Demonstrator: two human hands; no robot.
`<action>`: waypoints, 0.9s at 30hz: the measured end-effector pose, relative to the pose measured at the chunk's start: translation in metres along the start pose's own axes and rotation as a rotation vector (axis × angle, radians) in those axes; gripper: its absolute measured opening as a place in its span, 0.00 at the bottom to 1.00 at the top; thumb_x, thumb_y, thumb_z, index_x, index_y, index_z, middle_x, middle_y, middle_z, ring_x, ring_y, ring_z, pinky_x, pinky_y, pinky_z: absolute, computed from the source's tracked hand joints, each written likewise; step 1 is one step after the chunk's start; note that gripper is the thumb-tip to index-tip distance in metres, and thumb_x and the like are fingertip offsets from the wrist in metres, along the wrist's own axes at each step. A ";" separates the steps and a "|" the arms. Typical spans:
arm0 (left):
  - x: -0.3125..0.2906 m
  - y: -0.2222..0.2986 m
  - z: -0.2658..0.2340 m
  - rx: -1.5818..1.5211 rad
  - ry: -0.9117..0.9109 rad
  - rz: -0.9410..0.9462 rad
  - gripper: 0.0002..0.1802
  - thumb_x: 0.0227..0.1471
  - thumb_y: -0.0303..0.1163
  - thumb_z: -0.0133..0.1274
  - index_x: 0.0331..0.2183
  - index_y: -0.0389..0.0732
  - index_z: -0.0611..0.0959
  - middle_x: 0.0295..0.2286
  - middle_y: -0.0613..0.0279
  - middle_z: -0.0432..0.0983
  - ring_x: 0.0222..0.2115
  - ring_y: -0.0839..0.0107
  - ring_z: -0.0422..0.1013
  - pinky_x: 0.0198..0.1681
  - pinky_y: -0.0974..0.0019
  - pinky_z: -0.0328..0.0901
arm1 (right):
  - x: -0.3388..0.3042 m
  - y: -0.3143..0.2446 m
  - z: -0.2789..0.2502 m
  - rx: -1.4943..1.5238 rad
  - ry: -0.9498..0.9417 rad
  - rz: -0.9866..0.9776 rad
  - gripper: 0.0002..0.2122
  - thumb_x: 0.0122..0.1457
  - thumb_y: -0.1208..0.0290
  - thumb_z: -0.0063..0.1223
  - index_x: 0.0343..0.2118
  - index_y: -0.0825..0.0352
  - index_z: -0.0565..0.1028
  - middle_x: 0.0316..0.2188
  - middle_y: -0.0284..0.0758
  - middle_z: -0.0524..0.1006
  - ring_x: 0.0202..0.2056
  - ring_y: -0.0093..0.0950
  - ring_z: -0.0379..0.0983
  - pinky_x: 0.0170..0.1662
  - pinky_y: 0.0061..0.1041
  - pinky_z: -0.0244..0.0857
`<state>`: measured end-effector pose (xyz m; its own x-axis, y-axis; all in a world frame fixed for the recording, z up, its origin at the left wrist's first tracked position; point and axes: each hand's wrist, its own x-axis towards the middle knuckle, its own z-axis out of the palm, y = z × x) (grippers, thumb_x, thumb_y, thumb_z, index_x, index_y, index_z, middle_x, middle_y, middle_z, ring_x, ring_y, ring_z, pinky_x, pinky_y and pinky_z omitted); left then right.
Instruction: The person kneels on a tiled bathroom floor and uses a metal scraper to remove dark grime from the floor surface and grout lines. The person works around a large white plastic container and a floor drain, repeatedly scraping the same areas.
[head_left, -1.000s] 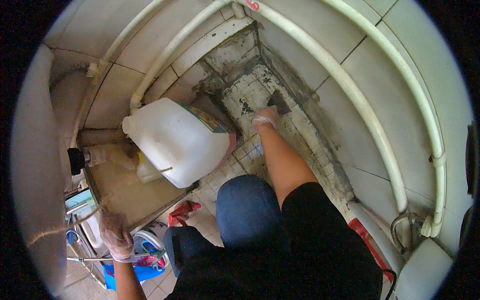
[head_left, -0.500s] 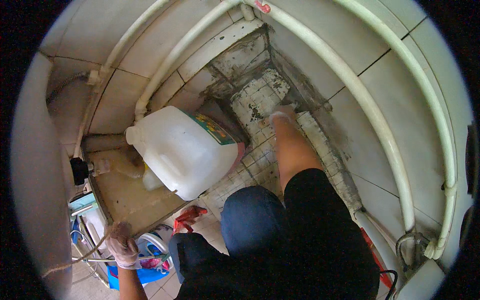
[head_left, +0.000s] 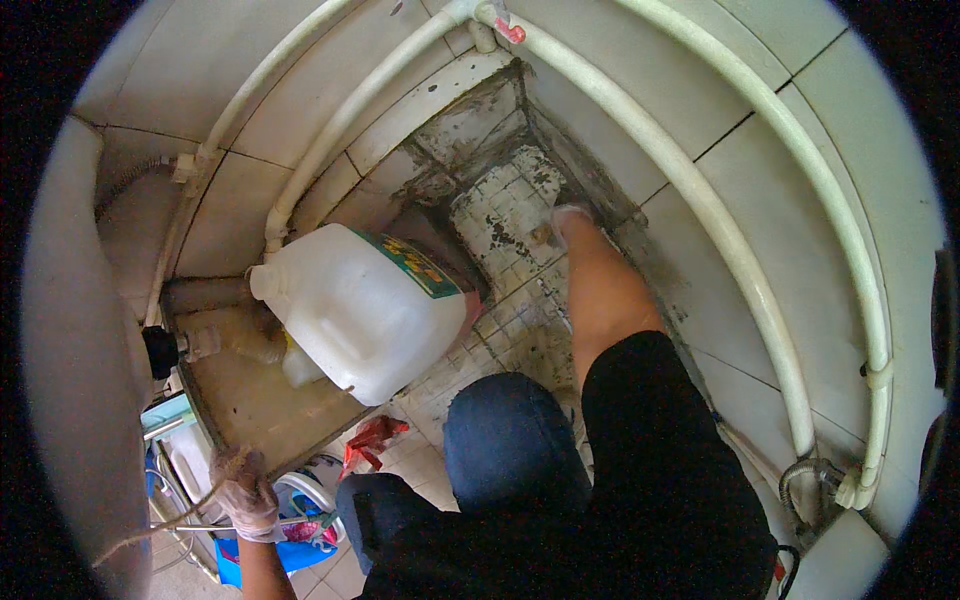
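My right hand (head_left: 566, 222), in a clear plastic glove, is down at the grimy, white-tiled floor (head_left: 500, 190) in the far corner, close to the right wall. Its fingers look closed, with a small brownish patch beside them; what they hold is not clear. Lower left, my left hand (head_left: 247, 500), also gloved, has its fingers curled by the corner of a tan ledge (head_left: 270, 405). A blurred brown string (head_left: 160, 535) runs past or into it; I cannot tell which. Between my hands, a large white plastic jug (head_left: 360, 310) with a green label lies tilted, partly over the ledge.
White pipes (head_left: 690, 180) run along the tiled walls. A red plastic bag (head_left: 370, 445) lies on the floor by my knee (head_left: 515, 440). A blue and white container (head_left: 300, 520) stands beside my left hand. A black pipe fitting (head_left: 160, 350) juts out above the ledge.
My right hand has shifted slightly against the floor tiles, and my forearm is angled differently. The view has moved a little. My left hand keeps its place by the ledge.
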<state>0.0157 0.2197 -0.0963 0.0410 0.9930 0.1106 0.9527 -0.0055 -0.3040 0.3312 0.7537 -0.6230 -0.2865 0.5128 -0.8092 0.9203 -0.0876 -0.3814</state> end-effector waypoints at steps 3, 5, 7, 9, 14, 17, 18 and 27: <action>-0.007 0.011 -0.021 0.025 0.038 0.013 0.15 0.49 0.30 0.50 0.41 0.43 0.81 0.41 0.49 0.76 0.47 0.44 0.71 0.56 0.36 0.63 | -0.019 0.012 0.010 0.106 0.086 -0.083 0.13 0.53 0.68 0.59 0.40 0.63 0.85 0.48 0.41 0.82 0.47 0.41 0.80 0.51 0.41 0.73; -0.013 0.018 -0.031 -0.029 0.033 0.003 0.14 0.50 0.29 0.49 0.40 0.43 0.81 0.40 0.49 0.76 0.46 0.44 0.71 0.57 0.36 0.63 | -0.033 0.004 0.019 -0.681 0.068 -0.223 0.12 0.53 0.67 0.59 0.39 0.64 0.85 0.47 0.42 0.82 0.47 0.40 0.80 0.51 0.41 0.72; -0.019 0.023 -0.037 -0.036 0.033 0.005 0.13 0.50 0.28 0.49 0.39 0.43 0.81 0.40 0.49 0.75 0.46 0.44 0.71 0.57 0.36 0.63 | -0.057 -0.008 0.035 -0.176 0.195 0.079 0.15 0.54 0.65 0.60 0.43 0.66 0.83 0.50 0.42 0.81 0.48 0.39 0.79 0.51 0.40 0.73; -0.022 0.024 -0.041 -0.003 0.028 0.011 0.13 0.50 0.28 0.49 0.39 0.43 0.81 0.40 0.49 0.75 0.46 0.44 0.71 0.57 0.36 0.63 | -0.089 -0.021 0.052 0.074 0.284 0.199 0.17 0.56 0.64 0.58 0.47 0.67 0.81 0.52 0.42 0.80 0.49 0.38 0.79 0.52 0.39 0.72; -0.020 0.022 -0.040 -0.012 -0.015 0.002 0.12 0.49 0.29 0.49 0.38 0.42 0.81 0.40 0.49 0.75 0.46 0.42 0.71 0.57 0.37 0.63 | -0.154 -0.043 0.050 -0.273 0.386 0.004 0.14 0.61 0.63 0.53 0.44 0.64 0.82 0.48 0.37 0.81 0.47 0.36 0.79 0.47 0.36 0.71; -0.015 0.015 -0.035 -0.015 -0.010 -0.007 0.14 0.48 0.29 0.49 0.39 0.41 0.81 0.40 0.49 0.76 0.46 0.42 0.71 0.57 0.37 0.63 | -0.150 -0.058 0.030 -0.461 0.410 -0.053 0.11 0.59 0.65 0.56 0.41 0.63 0.83 0.46 0.37 0.82 0.45 0.36 0.80 0.44 0.36 0.72; -0.013 0.012 -0.032 -0.019 -0.009 -0.007 0.15 0.48 0.29 0.49 0.40 0.41 0.81 0.40 0.49 0.76 0.46 0.42 0.71 0.57 0.37 0.63 | -0.142 -0.064 0.027 -0.365 0.386 0.038 0.12 0.58 0.65 0.57 0.41 0.62 0.84 0.46 0.36 0.83 0.45 0.35 0.80 0.44 0.36 0.72; -0.004 -0.009 0.008 0.025 0.022 0.000 0.18 0.49 0.32 0.48 0.42 0.42 0.84 0.42 0.48 0.76 0.47 0.42 0.71 0.57 0.38 0.62 | -0.033 -0.075 0.025 -0.107 0.426 0.267 0.17 0.52 0.62 0.65 0.45 0.61 0.83 0.46 0.36 0.83 0.48 0.32 0.80 0.46 0.34 0.76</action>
<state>0.0050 0.2168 -0.1013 0.0480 0.9901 0.1316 0.9450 -0.0024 -0.3272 0.2647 0.7221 -0.5782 0.0760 0.7890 -0.6096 0.9750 -0.1869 -0.1204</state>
